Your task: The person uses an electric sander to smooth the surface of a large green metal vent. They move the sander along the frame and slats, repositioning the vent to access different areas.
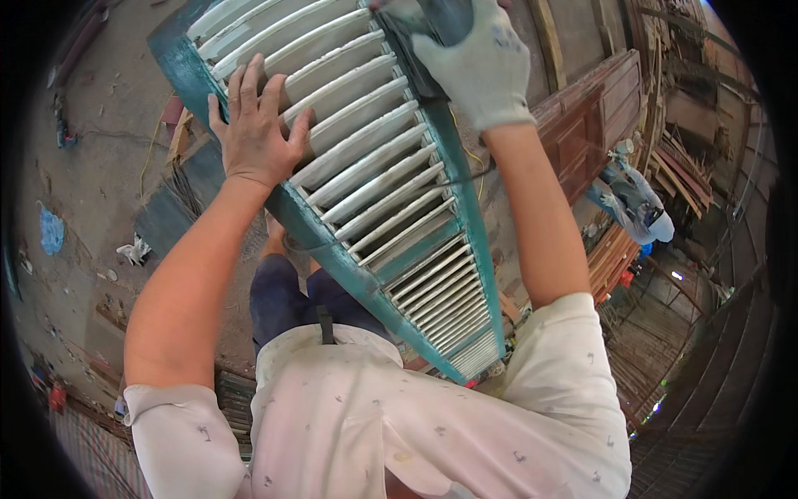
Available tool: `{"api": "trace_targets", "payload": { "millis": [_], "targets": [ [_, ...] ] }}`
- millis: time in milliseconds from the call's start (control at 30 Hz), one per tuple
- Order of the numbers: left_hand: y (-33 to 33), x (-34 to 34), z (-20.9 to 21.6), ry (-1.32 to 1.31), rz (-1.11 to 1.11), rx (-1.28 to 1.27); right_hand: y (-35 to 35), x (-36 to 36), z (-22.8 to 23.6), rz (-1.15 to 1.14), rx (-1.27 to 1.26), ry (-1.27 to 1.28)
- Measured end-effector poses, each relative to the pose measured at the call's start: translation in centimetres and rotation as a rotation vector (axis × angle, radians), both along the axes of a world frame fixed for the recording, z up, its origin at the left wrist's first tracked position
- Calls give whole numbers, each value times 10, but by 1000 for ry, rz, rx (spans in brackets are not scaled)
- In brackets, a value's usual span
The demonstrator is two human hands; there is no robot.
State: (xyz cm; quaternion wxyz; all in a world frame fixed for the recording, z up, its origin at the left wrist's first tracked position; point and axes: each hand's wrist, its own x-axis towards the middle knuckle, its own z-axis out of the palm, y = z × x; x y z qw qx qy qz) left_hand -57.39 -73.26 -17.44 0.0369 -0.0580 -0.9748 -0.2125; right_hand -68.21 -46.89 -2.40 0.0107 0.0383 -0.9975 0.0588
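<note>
A louvred shutter [374,274] with a teal frame and whitish slats slants from the upper left to the lower middle. My bare left hand [256,125] lies across its left rail and the slats, fingers spread and flat. Over the right rail, my right hand [482,71], in a pale knitted glove, is closed round a dark power tool [445,25]. The top edge of the view cuts off part of that tool, so its exact kind does not show. A thin dark cable [470,179] crosses the shutter's right rail below my right hand.
Red-brown panelled doors [586,125] lie to the right. Another person [632,200] in a pale hat works beyond them near stacked timber [682,170]. A dark board [179,200] sits under the shutter's left side. On the left floor are a blue plastic bag [51,229] and a drill [61,121].
</note>
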Motion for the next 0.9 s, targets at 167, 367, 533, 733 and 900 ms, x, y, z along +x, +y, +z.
{"api": "trace_targets", "payload": {
  "millis": [167, 367, 533, 733, 900],
  "targets": [
    [-3, 1, -5, 21, 12, -10, 11, 24, 2, -58, -55, 1],
    [-1, -4, -7, 24, 12, -29, 67, 106, 9, -120, -100, -95],
    [1, -4, -3, 10, 6, -47, 112, 144, 27, -329, -208, -80],
    [-1, 2, -9, 43, 0, -40, 126, 231, 54, -567, -278, 11],
    [2, -1, -9, 49, -26, -50, 98, 331, 53, -641, -318, -58]
  ]
}}
